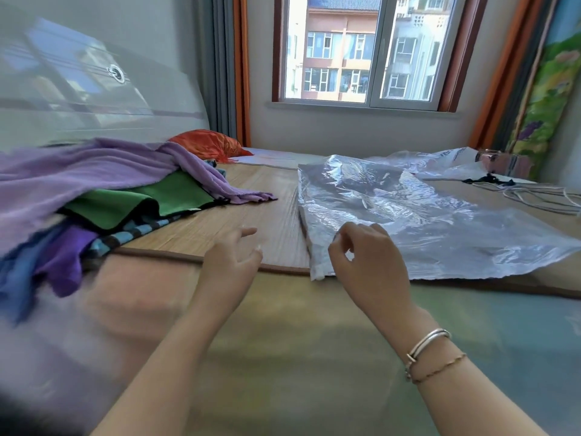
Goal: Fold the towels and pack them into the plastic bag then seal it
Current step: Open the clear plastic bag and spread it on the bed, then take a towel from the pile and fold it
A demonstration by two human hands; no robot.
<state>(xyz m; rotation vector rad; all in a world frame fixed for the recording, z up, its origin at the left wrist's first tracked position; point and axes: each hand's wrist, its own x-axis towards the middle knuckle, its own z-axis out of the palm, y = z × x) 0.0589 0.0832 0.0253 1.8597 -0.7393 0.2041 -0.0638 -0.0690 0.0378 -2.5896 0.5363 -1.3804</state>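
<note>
Judging from how things lie, the work is at its very start: no towel is folded and nothing is packed. The plastic bag (408, 212) lies flat and crinkled on the bamboo mat (251, 196) that covers the bed, and it serves as the landmark here. The right hand (367, 256) sits at the bag's near left corner, thumb and forefinger curled together at the bunched edge; whether they actually pinch the film or only touch it cannot be told. The left hand (232, 259) hovers just left of the bag over bare mat, fingers loosely spread and holding nothing. The two hands are apart, with a strip of mat between them.

The towels (94, 190) are heaped well to the left of the bag: a lilac one draped on top, a green one beneath it, a blue-and-black striped one and a purple one lower down, all unfolded and overlapping. Beyond the heap lies an orange cushion (207, 143). To the far right of the bag lie some pale cords (540, 196), and behind it more clear plastic (440, 158).

The step in hand looks like setting out or straightening the bag. The next move probably calls for the left hand to reach across to the heap, draw one towel free onto the open mat between heap and bag, and square its edges for the first fold.
</note>
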